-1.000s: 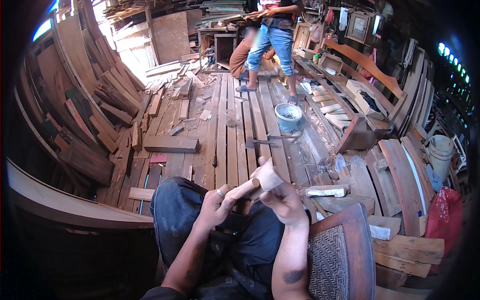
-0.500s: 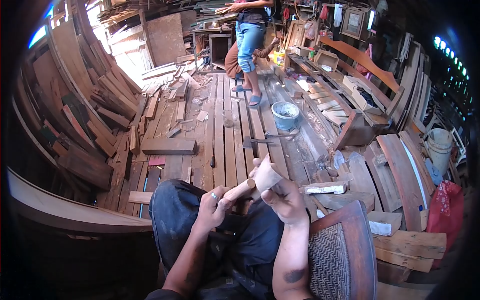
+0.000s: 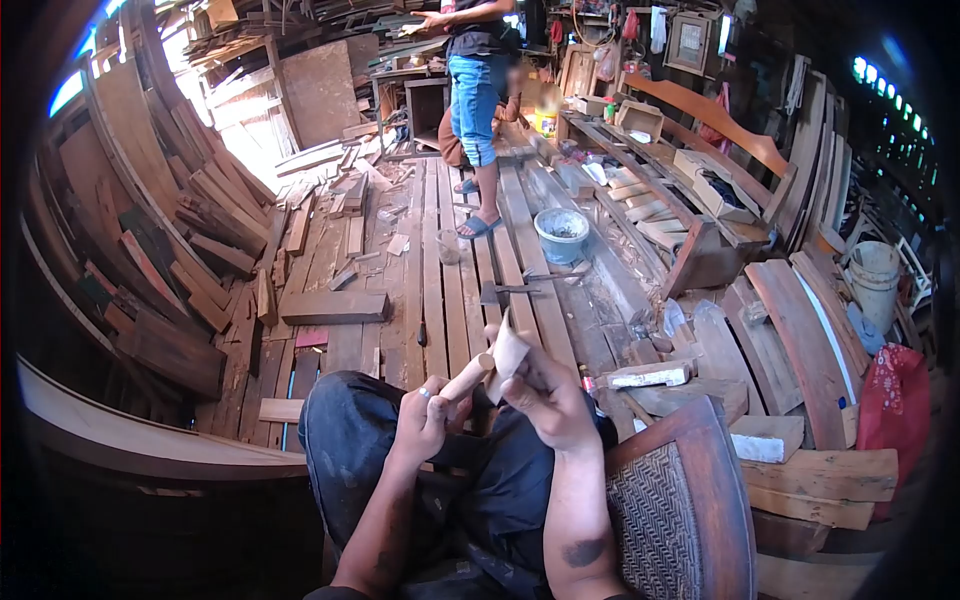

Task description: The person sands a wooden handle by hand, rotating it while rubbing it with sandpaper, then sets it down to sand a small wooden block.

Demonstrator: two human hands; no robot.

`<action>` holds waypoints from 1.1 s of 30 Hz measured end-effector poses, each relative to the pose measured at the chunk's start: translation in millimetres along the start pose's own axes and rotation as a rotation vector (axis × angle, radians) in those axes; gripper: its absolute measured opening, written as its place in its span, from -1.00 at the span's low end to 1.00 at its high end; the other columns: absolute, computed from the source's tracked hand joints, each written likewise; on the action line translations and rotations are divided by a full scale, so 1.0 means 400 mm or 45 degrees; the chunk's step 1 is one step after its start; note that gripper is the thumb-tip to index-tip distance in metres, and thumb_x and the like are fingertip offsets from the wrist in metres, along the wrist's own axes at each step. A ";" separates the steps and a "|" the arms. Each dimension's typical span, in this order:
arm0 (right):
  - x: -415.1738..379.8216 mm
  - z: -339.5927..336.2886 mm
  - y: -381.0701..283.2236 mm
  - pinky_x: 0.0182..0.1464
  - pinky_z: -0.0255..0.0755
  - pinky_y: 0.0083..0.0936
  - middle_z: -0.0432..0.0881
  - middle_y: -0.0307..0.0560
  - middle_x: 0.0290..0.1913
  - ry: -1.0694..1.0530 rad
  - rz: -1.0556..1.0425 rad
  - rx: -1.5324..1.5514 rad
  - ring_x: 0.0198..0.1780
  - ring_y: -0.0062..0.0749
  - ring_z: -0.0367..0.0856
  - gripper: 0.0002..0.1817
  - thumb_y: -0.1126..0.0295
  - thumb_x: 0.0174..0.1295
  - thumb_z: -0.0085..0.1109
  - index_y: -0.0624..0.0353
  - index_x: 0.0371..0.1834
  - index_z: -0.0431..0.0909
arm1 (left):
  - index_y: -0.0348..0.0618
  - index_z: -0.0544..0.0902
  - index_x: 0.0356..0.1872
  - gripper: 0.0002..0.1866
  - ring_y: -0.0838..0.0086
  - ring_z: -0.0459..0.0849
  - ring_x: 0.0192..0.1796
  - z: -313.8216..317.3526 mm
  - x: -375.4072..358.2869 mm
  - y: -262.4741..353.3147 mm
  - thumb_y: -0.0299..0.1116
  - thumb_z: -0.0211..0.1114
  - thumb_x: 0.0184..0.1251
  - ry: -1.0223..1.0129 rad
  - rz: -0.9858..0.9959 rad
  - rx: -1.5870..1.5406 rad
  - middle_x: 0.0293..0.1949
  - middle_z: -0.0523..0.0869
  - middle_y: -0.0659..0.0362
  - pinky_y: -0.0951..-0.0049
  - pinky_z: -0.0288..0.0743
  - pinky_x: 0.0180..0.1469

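In front of my lap, my left hand (image 3: 422, 424), a ring on one finger, is closed around a short round wooden stick (image 3: 468, 376). Its cut end points up and to the right. My right hand (image 3: 553, 402) pinches a pale, bent piece of sandpaper (image 3: 508, 357) between thumb and fingers. The paper stands with a pointed corner up, right beside the end of the stick. Whether the two touch is hard to make out.
A woven-backed wooden chair part (image 3: 660, 515) leans by my right arm. Ahead on the slatted floor are a hammer-like tool (image 3: 490, 293), a bucket (image 3: 562, 238) and a wooden block (image 3: 335, 307). Another person (image 3: 474, 110) stands farther off, with someone crouching behind. Planks line both sides.
My right hand and the sandpaper have shifted a little left and the paper has turned more upright. The stick stays in my left hand. The standing person's feet have moved.
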State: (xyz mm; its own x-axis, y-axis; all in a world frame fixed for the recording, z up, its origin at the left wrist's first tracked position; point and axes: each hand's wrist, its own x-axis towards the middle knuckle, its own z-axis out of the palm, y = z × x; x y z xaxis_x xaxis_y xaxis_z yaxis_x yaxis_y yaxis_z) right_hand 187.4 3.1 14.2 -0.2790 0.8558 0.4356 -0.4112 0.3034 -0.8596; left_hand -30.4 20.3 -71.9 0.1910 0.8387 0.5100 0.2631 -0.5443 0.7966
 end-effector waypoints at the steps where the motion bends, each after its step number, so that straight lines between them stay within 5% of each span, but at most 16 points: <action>1: 0.005 0.001 -0.012 0.35 0.34 -0.49 0.52 -0.09 0.28 0.015 -0.044 0.021 0.26 -0.46 0.50 -0.31 0.27 0.49 0.30 0.39 0.56 0.30 | -0.30 0.61 -0.22 -0.32 0.36 0.67 -0.54 0.004 -0.001 0.001 0.21 -0.12 0.71 -0.003 0.018 0.001 -0.59 0.60 0.12 0.38 0.48 -0.42; 15: 0.008 -0.003 0.003 0.18 0.39 -0.63 0.55 -0.19 0.13 0.032 -0.014 -0.199 0.07 -0.60 0.54 -0.30 0.23 0.47 0.34 0.40 0.54 0.34 | -0.25 0.55 -0.31 -0.33 0.43 0.62 -0.58 0.009 -0.006 0.024 0.22 -0.13 0.71 -0.029 -0.020 -0.076 -0.58 0.59 0.19 0.42 0.47 -0.46; 23: -0.014 0.045 -0.044 0.20 0.34 -0.50 0.44 -0.11 0.09 0.039 -0.259 0.043 0.09 -0.48 0.46 -0.32 0.33 0.44 0.34 0.34 0.57 0.35 | -0.29 0.63 -0.19 -0.50 0.30 0.66 -0.51 -0.034 -0.003 0.090 0.03 0.08 0.67 -0.040 0.071 -0.036 -0.55 0.59 0.10 0.33 0.50 -0.39; 30: -0.003 0.057 -0.064 0.21 0.31 -0.55 0.42 -0.18 0.09 0.126 -0.126 -0.083 0.08 -0.52 0.44 -0.38 0.38 0.43 0.32 0.35 0.50 0.41 | -0.29 0.64 0.00 -0.68 0.24 0.66 -0.49 -0.026 -0.028 0.072 -0.19 0.13 0.62 -0.135 -0.046 -0.018 -0.48 0.61 0.06 0.28 0.53 -0.35; 33: -0.004 0.051 -0.052 0.20 0.32 -0.57 0.43 -0.18 0.11 0.141 -0.149 -0.156 0.09 -0.55 0.44 -0.40 0.41 0.45 0.29 0.36 0.51 0.40 | -0.28 0.62 -0.13 -0.71 0.23 0.69 -0.48 -0.019 -0.018 0.070 -0.21 0.14 0.60 -0.128 -0.037 0.025 -0.51 0.62 0.05 0.29 0.53 -0.36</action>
State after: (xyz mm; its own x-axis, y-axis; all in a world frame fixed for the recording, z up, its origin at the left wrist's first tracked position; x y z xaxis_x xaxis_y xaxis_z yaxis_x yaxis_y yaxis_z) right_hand 178.7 -13.2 36.7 -0.1358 0.8505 0.5081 -0.3244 0.4464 -0.8339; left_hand -31.7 -0.9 -50.7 0.2763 0.8487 0.4509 0.2881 -0.5207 0.8036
